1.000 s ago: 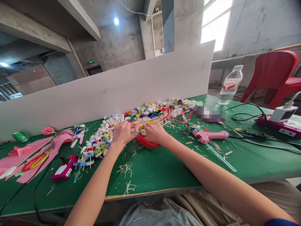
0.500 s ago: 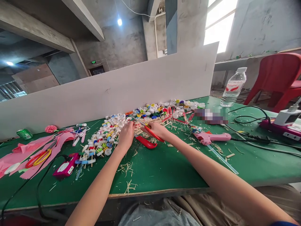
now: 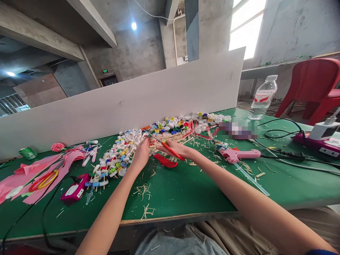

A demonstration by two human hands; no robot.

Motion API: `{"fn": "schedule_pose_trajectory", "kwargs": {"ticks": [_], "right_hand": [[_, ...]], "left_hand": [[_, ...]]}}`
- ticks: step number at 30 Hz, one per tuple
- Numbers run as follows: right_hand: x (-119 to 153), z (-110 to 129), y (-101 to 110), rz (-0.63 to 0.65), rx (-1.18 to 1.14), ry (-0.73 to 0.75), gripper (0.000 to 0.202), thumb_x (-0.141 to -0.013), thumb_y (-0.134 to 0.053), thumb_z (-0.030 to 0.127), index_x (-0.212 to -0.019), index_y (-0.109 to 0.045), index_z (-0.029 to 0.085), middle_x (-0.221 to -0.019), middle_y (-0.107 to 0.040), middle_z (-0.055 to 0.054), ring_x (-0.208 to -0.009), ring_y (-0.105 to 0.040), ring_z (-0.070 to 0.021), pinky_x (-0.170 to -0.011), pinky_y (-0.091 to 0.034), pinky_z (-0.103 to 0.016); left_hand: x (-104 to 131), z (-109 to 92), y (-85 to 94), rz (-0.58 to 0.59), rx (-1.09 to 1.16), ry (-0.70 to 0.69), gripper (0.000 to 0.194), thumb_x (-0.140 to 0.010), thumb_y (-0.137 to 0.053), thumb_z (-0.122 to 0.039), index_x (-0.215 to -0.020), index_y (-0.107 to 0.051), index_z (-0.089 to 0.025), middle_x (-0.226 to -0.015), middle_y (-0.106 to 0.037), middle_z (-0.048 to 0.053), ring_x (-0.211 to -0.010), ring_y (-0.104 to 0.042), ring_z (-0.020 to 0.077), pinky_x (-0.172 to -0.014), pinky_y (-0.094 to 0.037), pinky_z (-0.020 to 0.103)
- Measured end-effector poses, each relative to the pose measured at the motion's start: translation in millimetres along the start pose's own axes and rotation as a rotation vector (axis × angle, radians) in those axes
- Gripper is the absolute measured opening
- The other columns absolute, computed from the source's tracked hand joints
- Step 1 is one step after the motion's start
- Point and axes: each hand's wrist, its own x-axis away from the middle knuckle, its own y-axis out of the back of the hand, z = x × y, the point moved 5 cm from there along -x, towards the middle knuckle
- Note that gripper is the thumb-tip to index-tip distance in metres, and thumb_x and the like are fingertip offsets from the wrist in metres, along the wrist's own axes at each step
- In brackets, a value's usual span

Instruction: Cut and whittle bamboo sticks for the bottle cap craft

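Observation:
My right hand (image 3: pixel 176 148) is closed on a pair of scissors with red-orange handles (image 3: pixel 172 152); the blades point up and left toward my other hand. My left hand (image 3: pixel 142 153) has its fingers pressed together beside the blades, and what it holds is too small to make out. Just below my hands a red-handled tool (image 3: pixel 165 160) lies on the green table (image 3: pixel 186 191). Left of my left hand spreads a pile of bottle caps with sticks (image 3: pixel 114 159). Thin wooden sticks (image 3: pixel 175 138) are heaped behind my hands.
A pink glue gun (image 3: pixel 239 154) with a clear glue stick lies at the right. Behind it stands a water bottle (image 3: pixel 262 97). Purple power strips (image 3: pixel 75 189) and black cables lie on both sides. Pink paper, more scissors (image 3: pixel 47 179) and a green can (image 3: pixel 28 153) are at the left.
My left hand has shifted very slightly left. The scissors in my right hand have tilted a little, with their handles slightly closer together.

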Motion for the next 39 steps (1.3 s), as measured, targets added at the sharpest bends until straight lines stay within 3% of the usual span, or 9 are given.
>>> {"fn": "schedule_pose_trajectory", "kwargs": {"ticks": [4, 11, 15, 20, 24, 29, 39], "right_hand": [[-0.2, 1.4, 0.7, 0.01, 0.0, 0.008, 0.056, -0.077, -0.047, 0.076, -0.065, -0.035, 0.022, -0.058, -0.038, 0.004, -0.053, -0.031, -0.0101, -0.049, -0.028, -0.027], [-3.4, -5.8, 2.8, -0.087, 0.083, -0.026, 0.058, -0.076, -0.043, 0.079, -0.067, -0.046, 0.021, -0.061, -0.054, 0.001, -0.055, -0.045, -0.0137, -0.051, -0.032, -0.027], [-5.4, -8.5, 4.6, -0.135, 0.187, -0.03, 0.061, -0.077, -0.04, 0.079, -0.067, -0.05, 0.02, -0.061, -0.056, -0.001, -0.055, -0.047, -0.0143, -0.051, -0.031, -0.027], [-5.7, -9.5, 2.7, -0.134, 0.291, -0.015, 0.058, -0.078, -0.042, 0.076, -0.073, -0.055, 0.02, -0.067, -0.061, -0.003, -0.057, -0.05, -0.0145, -0.053, -0.032, -0.025], [-3.3, -6.9, 4.0, -0.169, 0.398, -0.025, 0.049, -0.084, -0.042, 0.065, -0.072, -0.056, 0.02, -0.067, -0.062, -0.004, -0.057, -0.052, -0.0142, -0.052, -0.031, -0.024], [-0.3, -3.2, 10.4, -0.22, 0.487, -0.061, 0.038, -0.081, -0.048, 0.053, -0.071, -0.059, 0.019, -0.069, -0.064, -0.006, -0.062, -0.054, -0.0168, -0.052, -0.027, -0.026], [-2.1, -12.6, 2.4, -0.193, 0.56, -0.103, 0.04, -0.084, -0.046, 0.054, -0.078, -0.062, 0.018, -0.078, -0.068, -0.011, -0.07, -0.061, -0.0221, -0.054, -0.031, -0.027]], "left_hand": [[1.1, 0.5, 0.1, 0.015, -0.007, 0.026, 0.027, -0.098, -0.028, -0.028, -0.09, -0.053, -0.02, -0.07, -0.056, 0.002, -0.061, -0.054, 0.0158, -0.054, -0.035, 0.025], [1.7, -2.4, 2.7, 0.019, -0.056, -0.093, 0.025, -0.096, -0.03, -0.02, -0.101, -0.054, -0.019, -0.088, -0.063, 0.008, -0.081, -0.06, 0.0198, -0.07, -0.046, 0.03], [1.5, -3.2, 1.8, 0.038, -0.122, -0.135, 0.024, -0.094, -0.031, -0.017, -0.095, -0.055, -0.019, -0.084, -0.061, 0.008, -0.081, -0.059, 0.0208, -0.069, -0.046, 0.031], [1.2, -4.3, 0.4, 0.049, -0.005, -0.071, 0.024, -0.096, -0.031, -0.022, -0.095, -0.055, -0.02, -0.08, -0.063, 0.005, -0.073, -0.06, 0.018, -0.065, -0.045, 0.028], [1.4, -2.7, 0.5, 0.071, 0.07, -0.08, 0.024, -0.095, -0.034, -0.021, -0.098, -0.058, -0.02, -0.072, -0.062, 0.003, -0.067, -0.06, 0.0167, -0.063, -0.045, 0.027], [1.2, 4.4, 3.2, 0.084, 0.057, -0.073, 0.023, -0.095, -0.035, -0.021, -0.095, -0.057, -0.019, -0.067, -0.058, 0.002, -0.062, -0.057, 0.0158, -0.061, -0.044, 0.026], [3.5, 17.9, -6.5, 0.159, 0.05, -0.055, 0.024, -0.095, -0.034, -0.017, -0.098, -0.058, -0.019, -0.076, -0.063, 0.004, -0.073, -0.062, 0.0162, -0.065, -0.046, 0.025]]}}
